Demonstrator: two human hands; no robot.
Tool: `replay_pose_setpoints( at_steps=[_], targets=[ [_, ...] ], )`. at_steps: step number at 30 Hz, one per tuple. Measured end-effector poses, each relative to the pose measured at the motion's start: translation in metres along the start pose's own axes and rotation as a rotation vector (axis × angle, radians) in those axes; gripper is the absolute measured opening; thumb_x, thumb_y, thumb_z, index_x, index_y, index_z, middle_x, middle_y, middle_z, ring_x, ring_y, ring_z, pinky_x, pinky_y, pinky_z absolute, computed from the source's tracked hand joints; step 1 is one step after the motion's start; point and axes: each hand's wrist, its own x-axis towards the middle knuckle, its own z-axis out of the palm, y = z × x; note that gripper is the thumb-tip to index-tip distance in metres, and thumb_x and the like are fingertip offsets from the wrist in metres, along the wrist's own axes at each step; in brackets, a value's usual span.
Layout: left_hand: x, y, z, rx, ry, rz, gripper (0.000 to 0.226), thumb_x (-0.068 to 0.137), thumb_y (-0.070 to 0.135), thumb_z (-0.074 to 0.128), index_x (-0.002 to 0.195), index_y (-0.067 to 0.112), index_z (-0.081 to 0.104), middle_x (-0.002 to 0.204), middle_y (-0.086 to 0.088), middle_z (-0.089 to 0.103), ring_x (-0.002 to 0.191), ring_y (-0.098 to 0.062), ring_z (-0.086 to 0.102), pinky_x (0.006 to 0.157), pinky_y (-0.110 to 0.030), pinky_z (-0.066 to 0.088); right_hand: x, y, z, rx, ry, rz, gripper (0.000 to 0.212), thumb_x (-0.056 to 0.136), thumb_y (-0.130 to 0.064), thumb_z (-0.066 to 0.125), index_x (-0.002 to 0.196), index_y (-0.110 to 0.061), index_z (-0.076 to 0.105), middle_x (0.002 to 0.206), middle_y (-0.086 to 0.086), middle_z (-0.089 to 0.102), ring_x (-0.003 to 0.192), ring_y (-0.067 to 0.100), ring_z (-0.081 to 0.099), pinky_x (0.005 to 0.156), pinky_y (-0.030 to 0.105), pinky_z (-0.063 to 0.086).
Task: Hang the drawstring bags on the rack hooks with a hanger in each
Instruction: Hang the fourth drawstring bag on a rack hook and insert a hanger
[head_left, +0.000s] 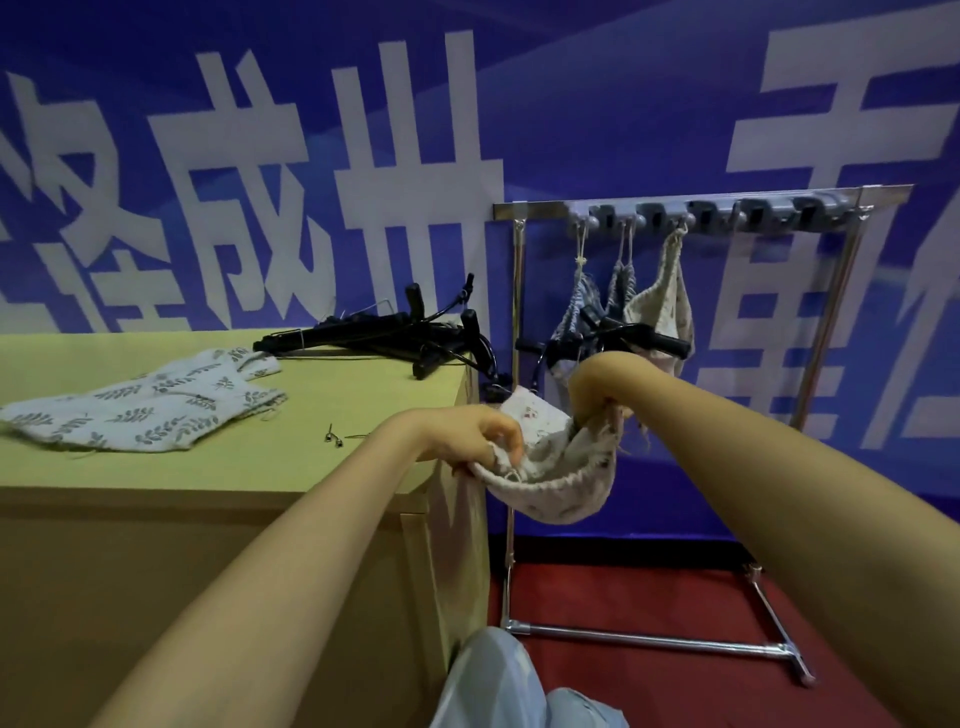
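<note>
Both my hands hold a cream drawstring bag (550, 493) in the air between the table and the rack. My left hand (475, 436) pinches its left rim. My right hand (597, 395) is bent down into the bag's mouth, its fingers hidden by the cloth. A black hanger (639, 338) shows just above my right wrist. Three bags (623, 306) hang from the hooks of the metal rack (701, 208), black hanger ends sticking out of them. Leaf-print bags (150, 410) lie flat on the table, and a pile of black hangers (395, 338) lies at its far edge.
The yellow table (260, 467) fills the left side; two small metal clips (332, 436) lie near its right edge. The rack stands on red carpet (649, 597) against a blue banner wall. Several hooks (789, 218) on the rack's right part carry nothing.
</note>
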Motion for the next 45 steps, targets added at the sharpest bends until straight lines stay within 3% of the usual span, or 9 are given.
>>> replay_pose_setpoints(
  at_steps=[3, 5, 12, 17, 24, 28, 32, 39, 45],
  targets=[
    [0.003, -0.005, 0.0, -0.1, -0.036, -0.073, 0.022, 0.089, -0.003, 0.047, 0.091, 0.015, 0.059, 0.082, -0.004, 0.058, 0.05, -0.009, 0.046, 0.041, -0.017, 0.038, -0.008, -0.001, -0.003, -0.081, 0.019, -0.008, 0.025, 0.097, -0.026, 0.05, 0.113, -0.008, 0.056, 0.114, 0.009, 0.051, 0.084, 0.025, 0.05, 0.071, 0.03, 0.042],
    [0.001, -0.008, 0.001, -0.097, -0.17, -0.15, 0.012, 0.094, 0.006, 0.05, 0.095, 0.014, 0.059, 0.077, -0.004, 0.059, 0.054, -0.009, 0.048, 0.04, -0.014, 0.04, -0.009, 0.001, 0.0, -0.147, -0.042, 0.0, 0.038, 0.099, -0.026, 0.046, 0.13, -0.004, 0.049, 0.119, 0.006, 0.039, 0.099, 0.026, 0.044, 0.079, 0.029, 0.035],
    [0.013, -0.023, 0.004, 0.007, 0.101, -0.11, 0.017, 0.094, 0.023, 0.054, 0.101, 0.01, 0.062, 0.09, -0.002, 0.06, 0.077, -0.017, 0.056, 0.065, -0.027, 0.046, 0.011, -0.008, 0.019, -0.124, -0.072, -0.014, 0.04, 0.1, -0.024, 0.04, 0.062, -0.012, 0.039, 0.067, 0.004, 0.037, 0.056, 0.017, 0.031, 0.063, 0.031, 0.034],
    [0.02, -0.036, 0.001, 0.039, 0.463, -0.064, 0.012, 0.093, 0.02, 0.052, 0.094, 0.011, 0.058, 0.093, -0.002, 0.057, 0.089, -0.018, 0.052, 0.076, -0.029, 0.043, 0.033, -0.01, 0.031, 0.176, 0.042, -0.107, 0.037, 0.096, -0.034, 0.05, 0.067, -0.011, 0.051, 0.058, 0.004, 0.039, 0.048, 0.017, 0.031, 0.048, 0.027, 0.029],
    [0.013, -0.036, 0.002, 0.057, 0.488, 0.014, 0.016, 0.088, -0.002, 0.049, 0.095, 0.013, 0.048, 0.112, -0.009, 0.058, 0.107, -0.022, 0.054, 0.088, -0.034, 0.047, 0.067, -0.012, 0.041, 0.488, 0.225, -0.052, 0.035, 0.093, -0.033, 0.047, 0.068, -0.008, 0.048, 0.061, 0.007, 0.043, 0.051, 0.02, 0.038, 0.05, 0.029, 0.032],
    [0.003, -0.032, 0.004, 0.207, 0.397, 0.022, 0.044, 0.081, -0.017, 0.036, 0.086, 0.013, 0.068, 0.119, -0.01, 0.054, 0.114, -0.023, 0.05, 0.099, -0.032, 0.042, 0.072, -0.01, 0.04, 0.578, 0.318, -0.023, 0.046, 0.092, -0.047, 0.047, 0.068, -0.008, 0.046, 0.059, 0.007, 0.045, 0.051, 0.02, 0.04, 0.049, 0.029, 0.032],
    [0.005, -0.033, 0.016, 0.34, 0.444, -0.098, 0.053, 0.086, -0.008, 0.038, 0.129, 0.016, 0.057, 0.128, -0.007, 0.054, 0.113, -0.026, 0.054, 0.092, -0.033, 0.045, 0.071, -0.018, 0.037, 0.686, 0.301, -0.051, 0.043, 0.089, -0.048, 0.055, 0.073, -0.008, 0.051, 0.063, 0.009, 0.049, 0.053, 0.021, 0.045, 0.05, 0.028, 0.036],
    [0.008, -0.039, 0.021, 0.227, 0.604, -0.218, 0.042, 0.088, -0.001, 0.038, 0.124, 0.01, 0.057, 0.125, -0.013, 0.059, 0.11, -0.03, 0.057, 0.092, -0.042, 0.049, 0.058, -0.065, 0.015, 0.853, 0.468, -0.41, 0.03, 0.089, -0.031, 0.063, 0.104, -0.006, 0.067, 0.097, 0.008, 0.067, 0.089, 0.021, 0.062, 0.086, 0.038, 0.053],
    [0.004, -0.046, 0.016, -0.008, 0.541, -0.23, 0.046, 0.093, 0.003, 0.036, 0.133, 0.02, 0.051, 0.098, -0.007, 0.062, 0.061, -0.017, 0.048, 0.052, -0.027, 0.035, 0.037, -0.127, -0.009, 0.716, 0.388, -0.804, 0.02, 0.088, -0.022, 0.064, 0.104, -0.009, 0.068, 0.103, 0.006, 0.069, 0.091, 0.015, 0.063, 0.085, 0.03, 0.052]
  ],
)
